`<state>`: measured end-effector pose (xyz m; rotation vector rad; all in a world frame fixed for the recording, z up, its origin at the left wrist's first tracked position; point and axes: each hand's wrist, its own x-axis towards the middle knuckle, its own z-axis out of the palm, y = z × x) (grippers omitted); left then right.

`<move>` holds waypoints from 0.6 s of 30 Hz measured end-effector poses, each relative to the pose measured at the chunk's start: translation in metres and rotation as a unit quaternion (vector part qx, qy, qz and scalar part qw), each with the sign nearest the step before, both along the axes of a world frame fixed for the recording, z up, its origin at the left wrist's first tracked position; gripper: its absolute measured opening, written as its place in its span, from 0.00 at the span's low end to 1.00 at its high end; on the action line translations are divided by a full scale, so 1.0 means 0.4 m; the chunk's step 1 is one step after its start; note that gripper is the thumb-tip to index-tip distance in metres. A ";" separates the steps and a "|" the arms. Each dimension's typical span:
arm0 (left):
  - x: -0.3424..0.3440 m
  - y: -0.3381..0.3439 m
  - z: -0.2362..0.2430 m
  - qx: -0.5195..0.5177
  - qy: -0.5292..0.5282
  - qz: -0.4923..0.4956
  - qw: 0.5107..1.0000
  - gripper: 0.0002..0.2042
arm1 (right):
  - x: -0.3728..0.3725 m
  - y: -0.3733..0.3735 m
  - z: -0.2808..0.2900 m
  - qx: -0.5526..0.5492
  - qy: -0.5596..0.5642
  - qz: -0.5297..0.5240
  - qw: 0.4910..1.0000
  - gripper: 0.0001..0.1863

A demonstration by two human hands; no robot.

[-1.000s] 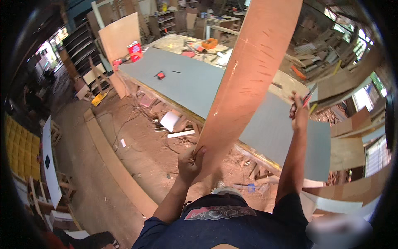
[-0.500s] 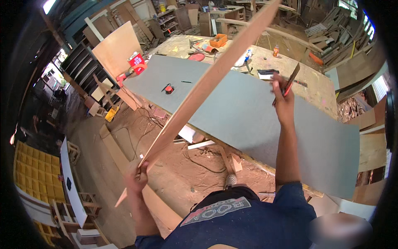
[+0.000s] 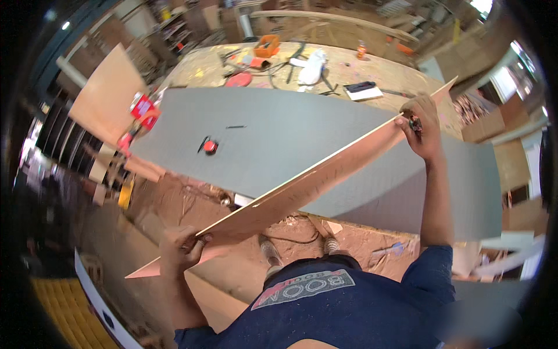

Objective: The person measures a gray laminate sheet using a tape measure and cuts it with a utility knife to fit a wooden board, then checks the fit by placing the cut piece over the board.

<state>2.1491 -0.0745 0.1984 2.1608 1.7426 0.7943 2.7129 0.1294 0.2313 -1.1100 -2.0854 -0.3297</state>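
Observation:
A long, narrow plywood strip (image 3: pixel 290 195) runs slantwise in front of me, its pale edge up, from lower left to upper right. My left hand (image 3: pixel 185 247) is closed around it near its lower left end. Toward the other end, my right hand (image 3: pixel 421 125) grips the strip from above. A small dark object (image 3: pixel 415 123) also shows in the right hand's grasp; most of it is hidden. Under the strip lies a large grey sheet (image 3: pixel 279 134) on the workbench. On that sheet are a red and black tape measure (image 3: pixel 210 146) and a thin dark pencil-like stick (image 3: pixel 236 127).
Along the bench's far side (image 3: pixel 197 65) stand an orange bin (image 3: pixel 267 46), a white bag (image 3: pixel 313 67), a small bottle (image 3: pixel 361 50) and a black item on a white block (image 3: pixel 363 90). A red can (image 3: pixel 144 110) is at the left. Scraps litter the floor.
The strip has swung down and lies flatter across my view. My right hand, earlier apart from it with a dark, red-handled tool, has taken hold of its far end.

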 end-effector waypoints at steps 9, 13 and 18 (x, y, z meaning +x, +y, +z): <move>-0.122 0.578 0.093 0.238 0.117 -0.177 0.948 0.18 | -0.095 -0.434 -0.130 -0.237 0.190 -0.324 0.896 0.18; 0.162 0.741 0.008 0.283 -0.010 -0.264 0.922 0.21 | -0.051 -0.789 -0.328 -0.281 0.289 -0.514 0.757 0.21; 0.380 0.751 -0.228 0.132 -0.083 -0.387 0.909 0.19 | -0.169 -1.063 -0.562 -0.337 0.452 -0.629 0.536 0.17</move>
